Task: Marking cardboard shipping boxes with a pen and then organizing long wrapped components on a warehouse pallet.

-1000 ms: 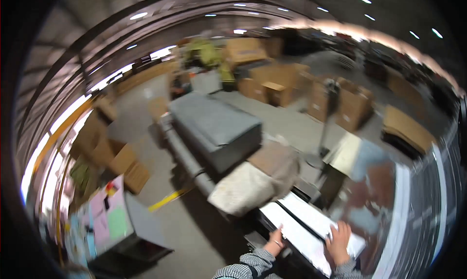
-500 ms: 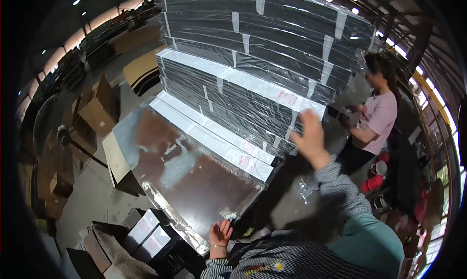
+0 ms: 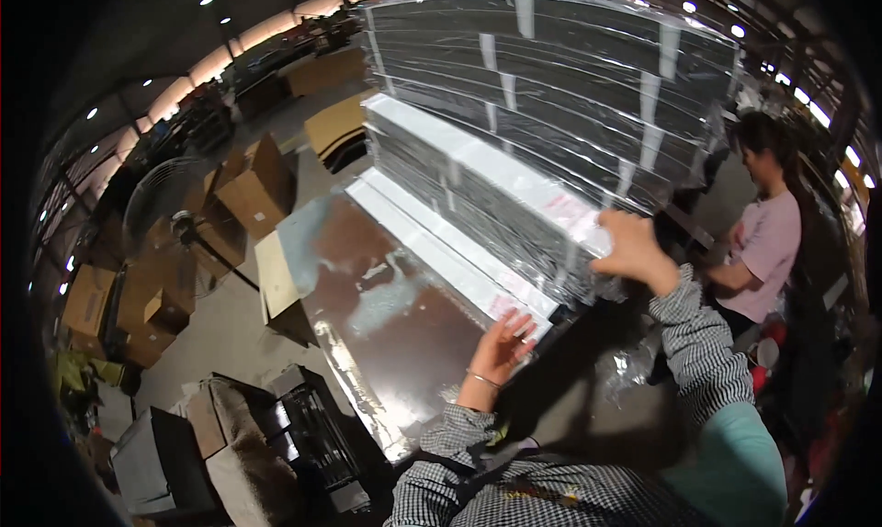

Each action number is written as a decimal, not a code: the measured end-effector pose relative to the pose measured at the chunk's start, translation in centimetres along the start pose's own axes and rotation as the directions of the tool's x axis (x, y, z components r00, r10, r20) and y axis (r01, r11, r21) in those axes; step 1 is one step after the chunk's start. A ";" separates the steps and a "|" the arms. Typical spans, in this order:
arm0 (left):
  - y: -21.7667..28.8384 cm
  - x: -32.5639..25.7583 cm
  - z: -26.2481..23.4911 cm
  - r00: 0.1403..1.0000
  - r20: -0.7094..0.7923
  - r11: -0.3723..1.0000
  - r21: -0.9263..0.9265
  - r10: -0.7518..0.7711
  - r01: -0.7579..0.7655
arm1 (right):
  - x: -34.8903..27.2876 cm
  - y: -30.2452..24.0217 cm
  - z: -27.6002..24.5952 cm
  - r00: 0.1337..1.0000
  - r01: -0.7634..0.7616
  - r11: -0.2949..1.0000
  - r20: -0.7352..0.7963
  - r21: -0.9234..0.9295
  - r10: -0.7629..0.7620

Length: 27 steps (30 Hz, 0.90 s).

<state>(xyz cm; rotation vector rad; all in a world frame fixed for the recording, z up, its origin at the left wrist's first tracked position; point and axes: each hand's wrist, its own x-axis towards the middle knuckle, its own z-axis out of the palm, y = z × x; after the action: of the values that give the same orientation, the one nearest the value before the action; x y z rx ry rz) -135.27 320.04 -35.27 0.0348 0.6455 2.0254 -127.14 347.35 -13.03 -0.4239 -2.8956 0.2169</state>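
My right hand [image 3: 640,249] is at the right end of a long stack of thin, plastic-wrapped dark packages [image 3: 478,196] with a white top strip [image 3: 487,155]. Its thumb and fingers lie on either side of that strip's end, gripping the corner. Lower down, my left hand [image 3: 502,351] has its fingers spread, palm partly up, beside the near end of two long white strips [image 3: 441,238] on the table. It holds nothing. Pink printed marks show on the white strips near both hands.
Behind stands a taller wall of wrapped dark packages [image 3: 570,95]. The worn brown metal table [image 3: 395,343] lies in front. A person [image 3: 767,224] in a pink top works at right. Cardboard boxes [image 3: 257,187] and a pedestal fan [image 3: 188,233] stand left; dark boxes [image 3: 322,444] are lower left.
My right hand has gone from reaching with fingers spread to gripping the stack's end. My left hand has risen from the table's near edge toward the white strips. The view has shifted.
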 end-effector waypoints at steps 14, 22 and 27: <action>-10.3 -10.3 -20.3 0.854 -0.483 0.978 -0.016 -0.192 0.210 | 2.7 3.6 11.2 0.998 0.027 0.977 0.060 -0.210 -0.014; -21.9 -3.0 -18.2 0.917 -0.388 0.980 0.196 0.096 -0.020 | 5.7 5.8 13.5 0.998 0.009 0.999 0.056 0.033 -0.011; -19.6 -3.3 -13.3 0.735 -0.605 0.945 0.097 0.305 -0.312 | -2.2 -4.3 13.2 0.961 -0.148 0.541 0.249 0.828 -0.118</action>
<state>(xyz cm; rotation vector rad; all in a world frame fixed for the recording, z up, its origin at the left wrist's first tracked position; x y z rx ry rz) -121.59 319.24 -54.88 -0.5914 1.0950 2.3728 -129.19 341.16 -25.42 -0.2270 -2.5686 1.7188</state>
